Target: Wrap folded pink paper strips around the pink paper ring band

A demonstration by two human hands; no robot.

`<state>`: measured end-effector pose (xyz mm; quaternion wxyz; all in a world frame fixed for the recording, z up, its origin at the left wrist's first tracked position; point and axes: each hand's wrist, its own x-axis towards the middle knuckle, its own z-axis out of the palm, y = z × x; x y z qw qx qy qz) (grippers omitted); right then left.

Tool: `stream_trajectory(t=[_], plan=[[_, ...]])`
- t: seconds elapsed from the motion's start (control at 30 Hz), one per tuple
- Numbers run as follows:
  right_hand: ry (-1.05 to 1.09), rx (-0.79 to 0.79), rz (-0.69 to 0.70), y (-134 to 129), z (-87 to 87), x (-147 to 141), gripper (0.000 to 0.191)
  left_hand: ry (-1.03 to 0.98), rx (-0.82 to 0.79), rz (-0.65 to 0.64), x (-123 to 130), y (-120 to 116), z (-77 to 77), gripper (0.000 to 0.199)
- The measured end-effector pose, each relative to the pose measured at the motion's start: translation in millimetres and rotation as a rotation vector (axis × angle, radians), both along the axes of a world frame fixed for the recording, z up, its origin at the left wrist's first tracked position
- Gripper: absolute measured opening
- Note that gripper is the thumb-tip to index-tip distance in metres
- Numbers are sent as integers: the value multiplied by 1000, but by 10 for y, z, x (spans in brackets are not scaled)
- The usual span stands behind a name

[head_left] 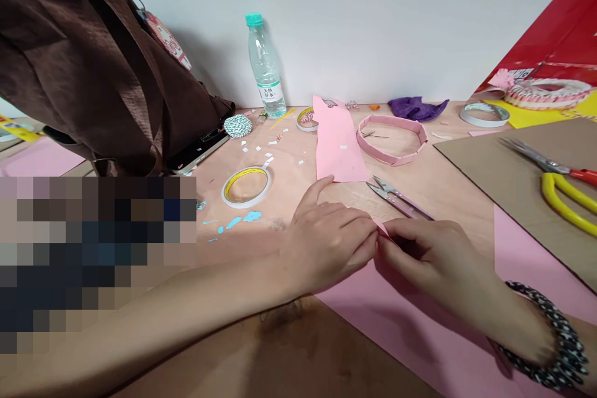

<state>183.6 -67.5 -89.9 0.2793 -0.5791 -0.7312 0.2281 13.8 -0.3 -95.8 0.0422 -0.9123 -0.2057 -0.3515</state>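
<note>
A small piece of pink paper [384,231] is pinched between my two hands, mostly hidden by the fingers. My left hand [333,239] comes in from the left, its fingertips closed on the paper's left side and one finger stretched toward a larger pink paper strip [339,149]. From the right, my right hand [431,255] grips the same piece with thumb and fingers; a black-and-white beaded bracelet [553,336] circles that wrist. Beneath the hands lies a pink sheet [396,323]. Thread snips [398,198] rest just beyond, blades apart.
Behind the hands are a pink paper ring [392,158], a tape roll [247,188], a twine ball [237,126], a water bottle [265,68] and purple fabric [418,108]. A brown bag [107,62] stands left. Scissors [559,180] lie on cardboard [517,199] at right.
</note>
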Motion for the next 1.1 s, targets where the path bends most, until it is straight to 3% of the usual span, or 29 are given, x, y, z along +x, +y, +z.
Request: stream_trajectory(t=[0.4,0.77,1.1], plan=[[-11,11,-11,-6,3,-5,25,-66,-58,-16,-5,21,-15,11],[-23,61,13,3,2,-7,25,-63,-9,-40,-4,29,-32,10],[35,-13,24,22,-7,32,24,-42,-21,-22,-2,13,-16,11]])
